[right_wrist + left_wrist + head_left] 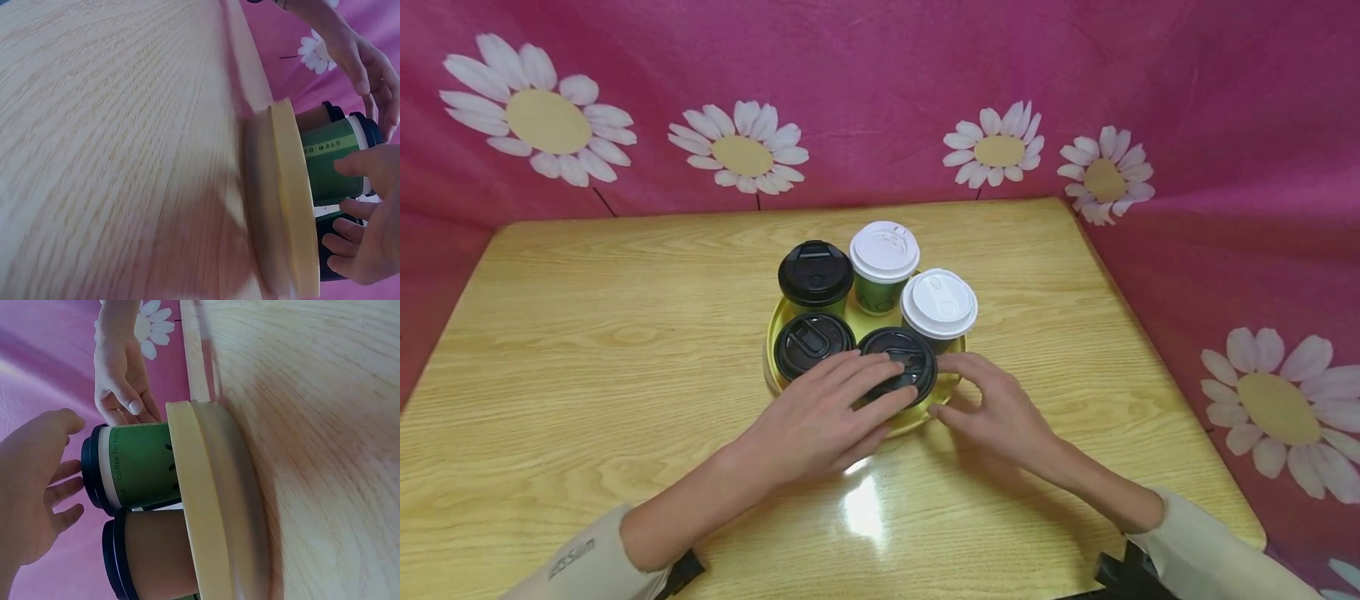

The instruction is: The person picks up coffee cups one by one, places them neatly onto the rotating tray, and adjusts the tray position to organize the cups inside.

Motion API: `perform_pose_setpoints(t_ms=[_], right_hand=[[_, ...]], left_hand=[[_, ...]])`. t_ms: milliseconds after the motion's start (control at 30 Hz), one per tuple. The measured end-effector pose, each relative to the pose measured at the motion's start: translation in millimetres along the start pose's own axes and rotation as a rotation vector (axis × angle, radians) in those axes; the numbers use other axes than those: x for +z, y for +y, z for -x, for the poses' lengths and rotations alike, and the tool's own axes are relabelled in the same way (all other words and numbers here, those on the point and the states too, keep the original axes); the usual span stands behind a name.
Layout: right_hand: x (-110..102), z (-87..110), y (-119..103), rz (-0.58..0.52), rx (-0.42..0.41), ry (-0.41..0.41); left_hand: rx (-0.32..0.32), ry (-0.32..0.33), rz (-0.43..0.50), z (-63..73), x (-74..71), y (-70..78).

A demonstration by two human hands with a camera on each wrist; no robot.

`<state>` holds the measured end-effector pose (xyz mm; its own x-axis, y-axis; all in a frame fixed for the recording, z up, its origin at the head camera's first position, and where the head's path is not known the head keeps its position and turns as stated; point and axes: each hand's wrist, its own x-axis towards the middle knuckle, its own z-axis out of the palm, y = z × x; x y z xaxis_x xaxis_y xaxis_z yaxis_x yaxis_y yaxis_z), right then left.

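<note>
My left hand (831, 408) is over a green paper cup (140, 462) with a black lid (898, 367), fingers spread across the lid in the head view. Contact with the lid is unclear in the left wrist view. My right hand (996, 408) is at this cup's right side, thumb and index finger parted, the index tip close to the lid's edge. A round yellow tray (910, 421) carries the cup. Beside it on the left stands a brown cup (156, 553) with a black lid (812, 343), partly behind my left hand.
Also on the tray are another black-lidded cup (816, 275) at the back left, a white-lidded green cup (883, 258) at the back, and a white-lidded cup (940, 304) at the right. Beneath is a wooden table (625, 333). A pink flowered cloth (865, 83) hangs behind.
</note>
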<state>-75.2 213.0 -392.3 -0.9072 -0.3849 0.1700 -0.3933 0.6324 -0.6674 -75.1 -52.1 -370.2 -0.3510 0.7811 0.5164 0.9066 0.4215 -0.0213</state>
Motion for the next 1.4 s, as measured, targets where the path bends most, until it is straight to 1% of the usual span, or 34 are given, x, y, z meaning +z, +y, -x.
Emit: perform_pose_setpoints(t_ms=[67, 167, 300, 433, 633, 767, 1000, 1167, 1267, 1400], right_hand=[[-1.8, 0.8, 1.9, 0.006, 0.000, 0.013], [-5.7, 2.0, 4.6, 0.016, 0.005, 0.033], [-11.7, 2.4, 9.2, 0.032, -0.004, 0.083], [-18.1, 2.1, 11.3, 0.041, -0.012, 0.134], [-26.1, 2.3, 13.0, 0.063, 0.003, 0.160], [-31.5, 1.5, 16.2, 0.096, 0.004, 0.188], [-37.7, -4.0, 24.8, 0.127, -0.019, 0.239], [-40.1, -8.5, 29.7, 0.125, -0.021, 0.258], [-41.0, -11.2, 31.8, 0.123, -0.017, 0.269], [-43.0, -15.0, 34.8, 0.135, -0.014, 0.282]], left_hand=[[0.010, 0.018, -0.007, 1.5, 0.0, -0.5], [0.022, 0.066, -0.004, 3.5, -0.3, -1.7], [0.012, 0.114, 0.005, 7.2, -1.9, -4.1], [-0.012, 0.127, -0.005, 12.2, -3.7, -6.6], [-0.038, 0.151, -0.001, 21.0, -5.5, -10.7], [-0.063, 0.174, 0.011, 27.3, -9.5, -13.3], [-0.091, 0.290, 0.005, 31.5, -15.8, -23.4], [-0.145, 0.273, -0.016, 32.9, -22.4, -28.9], [-0.183, 0.239, -0.026, 34.7, -26.1, -32.4], [-0.232, 0.210, -0.036, 39.9, -29.3, -38.7]])
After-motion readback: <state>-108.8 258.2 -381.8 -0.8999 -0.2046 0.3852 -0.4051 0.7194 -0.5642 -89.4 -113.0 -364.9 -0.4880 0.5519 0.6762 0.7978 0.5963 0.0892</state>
